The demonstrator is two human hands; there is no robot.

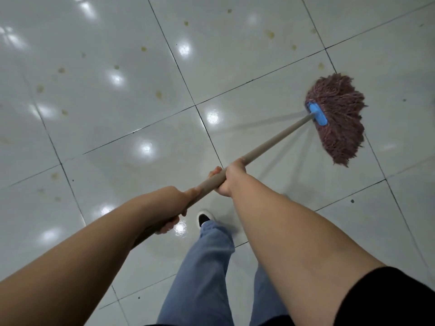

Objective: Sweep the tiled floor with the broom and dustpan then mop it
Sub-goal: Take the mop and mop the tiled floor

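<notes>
Yellowish stains (61,70) on the tiled floor (113,142), well left of the mop handle (270,145) and not yet wiped. Left hand (169,205) wrapped round the handle at its near end, fingers curled under. Right hand (229,177) clamped round the same handle, just beyond the left, toward the head. Further right, at the handle's far end, blue clamp (318,114) and the reddish string mop head (339,118) spread flat on the tile. Likely handling — shaft stiff and light, strings soft, limp, heavier if wet, dragging on glossy tile. Best held as now: two hands apart on the shaft for leverage.
</notes>
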